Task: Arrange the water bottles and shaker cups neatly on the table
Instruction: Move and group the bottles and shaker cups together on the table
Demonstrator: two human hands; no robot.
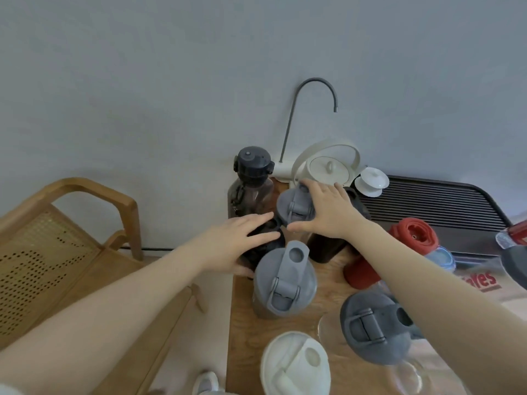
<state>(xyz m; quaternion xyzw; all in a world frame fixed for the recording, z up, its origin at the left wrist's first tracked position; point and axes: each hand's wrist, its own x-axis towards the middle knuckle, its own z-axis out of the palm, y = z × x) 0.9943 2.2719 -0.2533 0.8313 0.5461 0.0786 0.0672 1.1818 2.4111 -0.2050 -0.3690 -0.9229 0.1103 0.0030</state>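
Grey-lidded shaker cup (295,209) at back of wooden table (242,317), right hand (328,209) spread over its lid, fingers gripping the rim. Left hand (239,240) open on dark bottle (265,246), mostly hidden. White-lidded cup (296,363) cut off below.
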